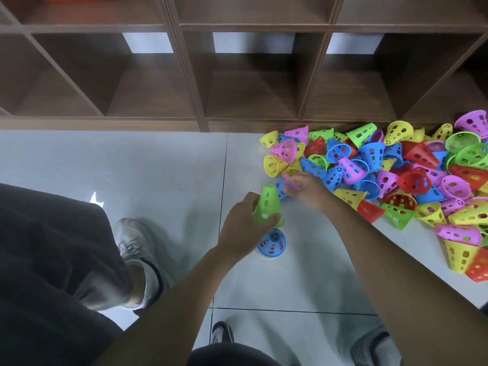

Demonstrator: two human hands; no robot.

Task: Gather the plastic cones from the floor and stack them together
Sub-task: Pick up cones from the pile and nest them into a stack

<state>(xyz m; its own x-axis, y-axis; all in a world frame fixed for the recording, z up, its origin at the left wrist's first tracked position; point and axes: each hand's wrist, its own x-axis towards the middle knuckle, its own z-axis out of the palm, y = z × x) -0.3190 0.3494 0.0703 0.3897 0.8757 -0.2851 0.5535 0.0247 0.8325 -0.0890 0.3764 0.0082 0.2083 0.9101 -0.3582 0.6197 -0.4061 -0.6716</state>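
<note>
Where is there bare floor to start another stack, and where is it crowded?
Bare tile lies between the shelf base, the pile's left edge and the shoe; more sits below the right forearm, right of the stack. The cone pile crowds the right side. The left hand holds a green cone.

— What can't be made out here?
— The right hand (306, 190) is motion-blurred, so its grip on the pink cone (290, 180) is unclear.
— And the rest?
— The cone pile (396, 170) runs off the right edge (its extent unknown). The left hand (241, 228) hides part of the blue stack (272, 243).
</note>
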